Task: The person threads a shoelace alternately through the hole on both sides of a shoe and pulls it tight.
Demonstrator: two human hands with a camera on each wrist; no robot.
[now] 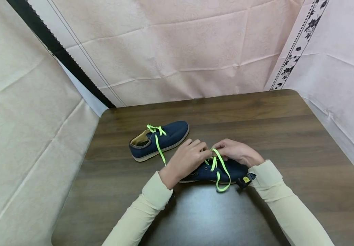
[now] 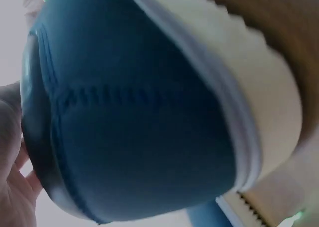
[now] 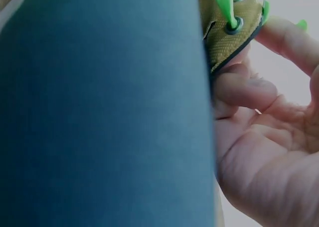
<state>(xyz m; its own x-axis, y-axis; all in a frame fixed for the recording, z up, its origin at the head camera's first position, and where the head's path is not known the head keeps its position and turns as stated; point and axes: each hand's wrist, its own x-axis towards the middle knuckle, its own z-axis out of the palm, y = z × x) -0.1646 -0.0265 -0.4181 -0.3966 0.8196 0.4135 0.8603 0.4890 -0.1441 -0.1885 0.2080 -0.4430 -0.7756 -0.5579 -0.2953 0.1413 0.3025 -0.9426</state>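
A navy lace-up shoe (image 1: pixel 226 171) lies side-on near the middle of the table, toe to the right. Its neon green shoelace (image 1: pixel 227 171) loops down over the near side. My left hand (image 1: pixel 189 155) reaches over the shoe opening, with curled fingertips at the eyelets; what lies under them is hidden. From the toe side my right hand (image 1: pixel 236 151) pinches the lace by the far eyelet flap. In the right wrist view, the tan-lined flap (image 3: pixel 227 45) shows a metal eyelet with green lace through it. The shoe's heel (image 2: pixel 144 137) fills the left wrist view.
The matching navy shoe (image 1: pixel 173 135) stands behind and left, its green lace (image 1: pixel 159 148) hanging over the side towards my left wrist. A small black device (image 1: pixel 245 180) sits at my right cuff. Pale cloth (image 1: pixel 180 51) hangs beyond the brown wooden table (image 1: pixel 287 136).
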